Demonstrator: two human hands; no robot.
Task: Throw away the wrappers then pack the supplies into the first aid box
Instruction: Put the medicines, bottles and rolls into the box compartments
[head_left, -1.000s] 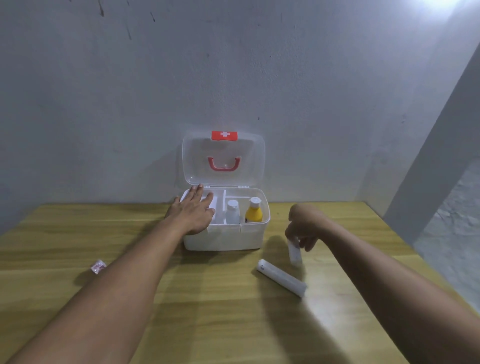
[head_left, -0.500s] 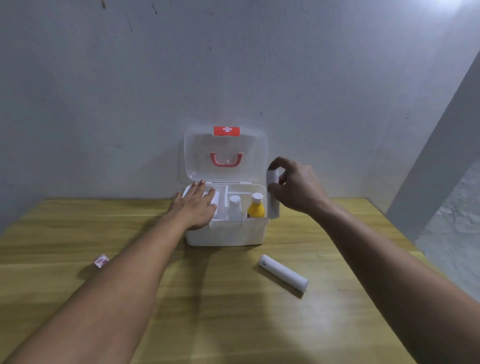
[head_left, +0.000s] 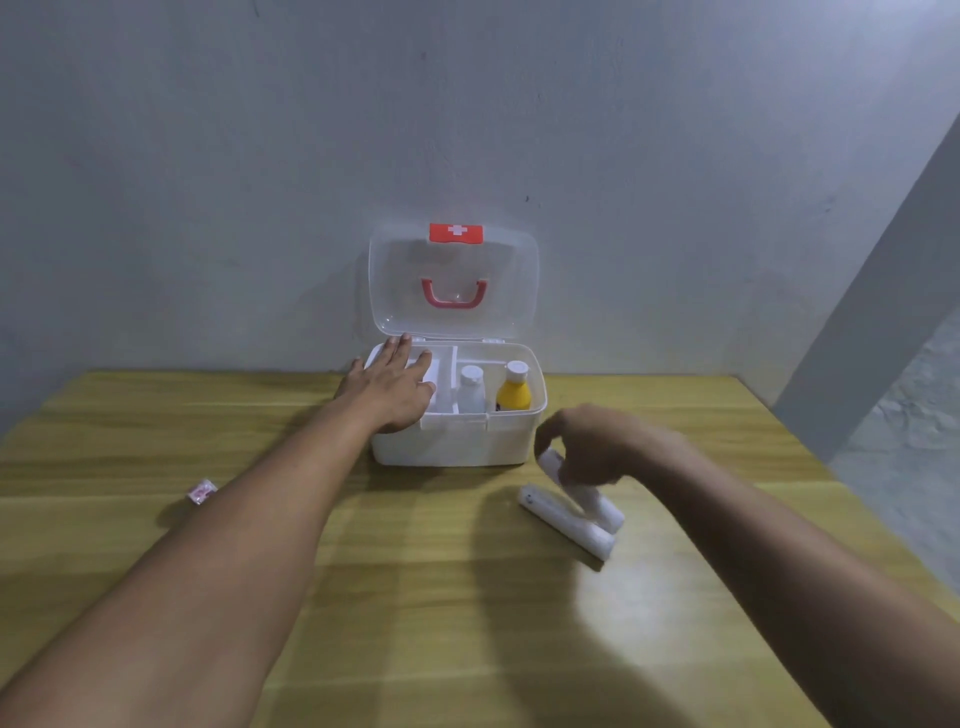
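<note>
Left hand is lying flat, fingers spread, on the left rim of the open first aid box — gripping nothing. Right hand is pinching a white tube, tilted, just above a second white roll lying on the surface. Clear bottle and yellow bottle are standing inside the box — small wrapper is sitting left.
</note>
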